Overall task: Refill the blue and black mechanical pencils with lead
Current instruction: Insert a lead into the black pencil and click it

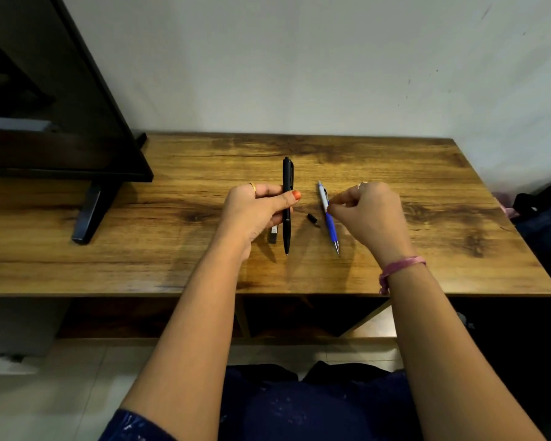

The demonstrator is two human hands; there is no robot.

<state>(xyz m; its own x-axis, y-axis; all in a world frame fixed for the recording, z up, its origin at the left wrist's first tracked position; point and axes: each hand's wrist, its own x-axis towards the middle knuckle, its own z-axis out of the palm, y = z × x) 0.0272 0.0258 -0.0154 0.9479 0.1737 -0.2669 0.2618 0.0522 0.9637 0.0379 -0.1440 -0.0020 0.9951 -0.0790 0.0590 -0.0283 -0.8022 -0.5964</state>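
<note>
The left hand (257, 211) holds the black mechanical pencil (287, 205) upright over the wooden table (395, 173), the thumb pressed across the barrel from the near side and the fingers curled behind it. The grip sits near the middle of the barrel, so the clip end sticks out toward 12 o'clock and the tip points toward 6 o'clock, hanging just above the table. A small dark lead case (273, 233) shows below the left palm, just at 9 o'clock of the pencil's lower barrel; whether the hand holds it or it rests on the wood cannot be told. The right hand (371, 214) has its fingertips (330, 209) pinched together against the blue mechanical pencil (329, 218), at the join between the white upper part and the blue grip. This pencil slants, its white end toward 11 o'clock and its metal tip toward 5 o'clock. Whether the pinch closes on the pencil or on something too thin to see cannot be told. A small black cap (312, 218) lies on the table between the two pencils, at 9 o'clock of the blue one. A pink band (398, 270) circles the right wrist. A dark monitor (54, 106) stands at 10 o'clock.
</note>
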